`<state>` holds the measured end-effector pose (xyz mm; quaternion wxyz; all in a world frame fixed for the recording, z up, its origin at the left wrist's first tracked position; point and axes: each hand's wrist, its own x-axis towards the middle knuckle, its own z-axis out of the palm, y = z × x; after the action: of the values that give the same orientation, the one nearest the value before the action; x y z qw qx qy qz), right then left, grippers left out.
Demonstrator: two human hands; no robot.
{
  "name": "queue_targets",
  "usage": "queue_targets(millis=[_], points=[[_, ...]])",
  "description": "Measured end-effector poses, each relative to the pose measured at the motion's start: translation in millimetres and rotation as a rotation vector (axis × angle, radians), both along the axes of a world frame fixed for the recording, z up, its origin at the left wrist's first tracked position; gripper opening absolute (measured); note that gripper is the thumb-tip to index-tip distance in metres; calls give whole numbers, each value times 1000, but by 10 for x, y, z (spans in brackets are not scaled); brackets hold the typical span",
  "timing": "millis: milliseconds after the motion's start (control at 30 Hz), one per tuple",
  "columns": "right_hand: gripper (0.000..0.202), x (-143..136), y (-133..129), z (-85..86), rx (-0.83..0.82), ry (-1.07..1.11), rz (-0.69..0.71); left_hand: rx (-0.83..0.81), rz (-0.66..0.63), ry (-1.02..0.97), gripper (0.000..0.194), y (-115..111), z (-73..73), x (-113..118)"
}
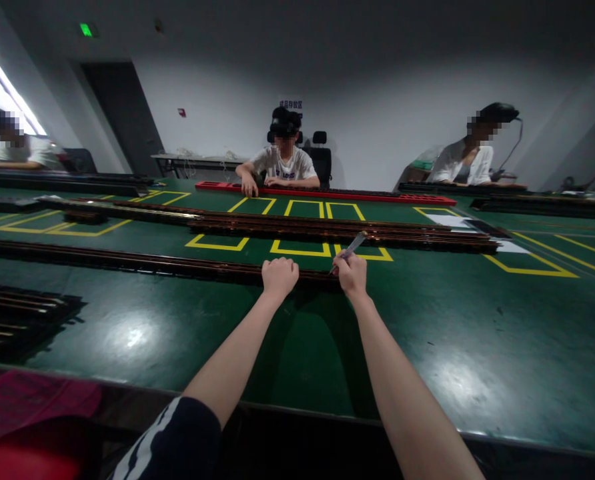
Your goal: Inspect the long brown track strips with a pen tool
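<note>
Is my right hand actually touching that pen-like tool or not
Touching. The head view shows the right hand closed around the lower part of the pen-like tool, whose upper end sticks out above it.

Looks smooth and glossy on the table point(427, 313), shiny metallic along the strips point(127, 261), translucent plastic at the tool point(354, 245)

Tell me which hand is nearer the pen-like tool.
Right. The right hand grips the tool; the left hand is apart from it, to its left, at a dark strip.
</note>
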<state>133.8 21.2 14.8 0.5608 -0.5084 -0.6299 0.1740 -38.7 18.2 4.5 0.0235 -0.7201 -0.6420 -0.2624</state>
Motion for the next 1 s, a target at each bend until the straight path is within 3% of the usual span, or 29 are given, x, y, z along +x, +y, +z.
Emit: queue_targets(millis=[233, 633, 833, 1000], points=[[29, 66, -26, 14, 1, 121, -75, -8, -7, -8, 42, -18, 20, -2], [23, 15, -25, 36, -11, -4, -71, 2, 14, 46, 44, -21, 21, 6], [25, 2, -22, 29, -20, -43, -55, 128, -163, 226, 51, -57, 3, 90], [26, 23, -13, 16, 7, -62, -100, 133, -325, 285, 42, -67, -29, 199]])
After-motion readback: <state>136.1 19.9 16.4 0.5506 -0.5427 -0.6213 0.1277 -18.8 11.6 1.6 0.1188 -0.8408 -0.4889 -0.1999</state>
